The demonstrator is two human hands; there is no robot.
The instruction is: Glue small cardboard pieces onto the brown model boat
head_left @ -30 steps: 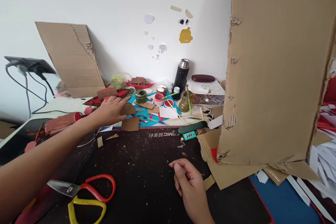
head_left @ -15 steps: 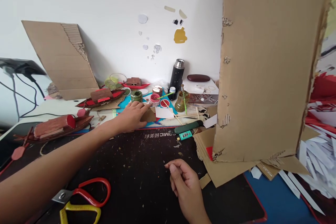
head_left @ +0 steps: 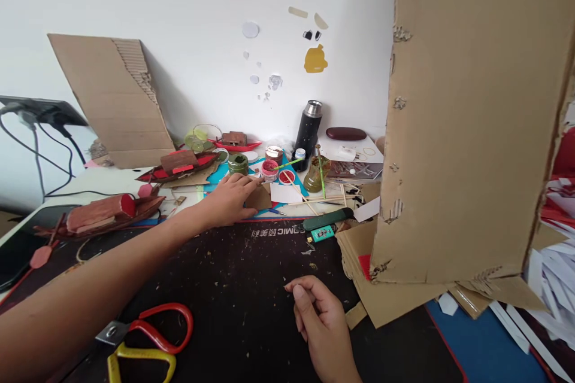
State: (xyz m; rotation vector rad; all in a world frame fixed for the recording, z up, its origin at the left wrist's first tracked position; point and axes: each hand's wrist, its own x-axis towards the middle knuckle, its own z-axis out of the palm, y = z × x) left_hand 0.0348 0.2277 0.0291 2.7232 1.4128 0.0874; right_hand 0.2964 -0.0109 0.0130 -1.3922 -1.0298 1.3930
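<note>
My left hand [head_left: 231,198] reaches across to the back of the black mat [head_left: 233,287], its fingers stretched out and spread. Its thumb and forefinger lie beside a small brown cardboard piece [head_left: 259,198]; I cannot see any grip on it. Just behind the fingers are a green paint jar [head_left: 238,164] and a pink-red paint jar [head_left: 269,169] with a green stick across it. Nearer to me, my right hand [head_left: 322,326] hovers low over the mat, thumb pressed to curled fingers. Whatever may be in that pinch is hidden.
Red-and-yellow-handled scissors [head_left: 164,341] lie front left, partly under my left forearm. Brown model boats [head_left: 96,215] stand at left. A tall cardboard panel [head_left: 467,131] rises at right. A black flask [head_left: 308,128] leans near the wall. A teal lighter [head_left: 322,233] lies mid-mat.
The whole view has shifted slightly, so things sit a little farther right. My left hand stays by the cardboard piece, and my right hand keeps its closed pose.
</note>
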